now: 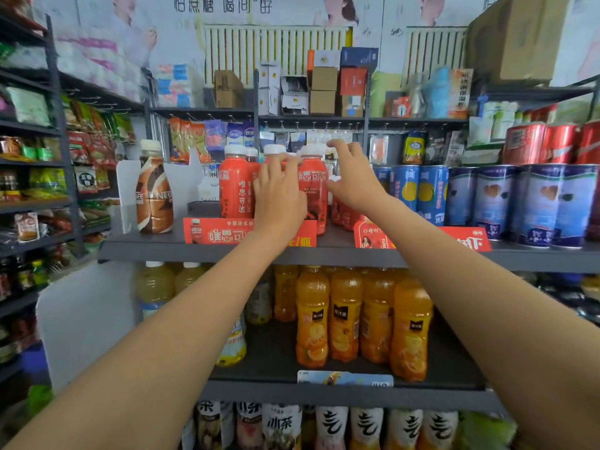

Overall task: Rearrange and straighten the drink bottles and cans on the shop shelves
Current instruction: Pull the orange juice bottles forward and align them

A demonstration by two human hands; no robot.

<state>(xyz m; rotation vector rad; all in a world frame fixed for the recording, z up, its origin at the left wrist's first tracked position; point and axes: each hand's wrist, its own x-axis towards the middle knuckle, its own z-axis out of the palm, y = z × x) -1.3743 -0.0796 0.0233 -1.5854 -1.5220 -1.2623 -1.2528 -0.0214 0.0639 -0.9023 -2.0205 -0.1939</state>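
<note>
Both arms reach up to the top shelf (146, 246), where a cluster of red bottles (234, 186) with white caps stands behind a red price sign (220, 232). The left hand (279, 196) has its fingers curled over the shoulder of a red bottle in the middle of the cluster, grasping it. The right hand (352, 180) lies just beside it with fingers spread and reaching among the caps at the back; whether it grips a bottle I cannot tell. A brown coffee bottle (154, 190) stands alone to the left, well apart from the red ones. Blue cans (418, 193) line the shelf to the right. On the shelf below stand orange juice bottles (344, 319), with pale yellow bottles (156, 284) to their left.
</note>
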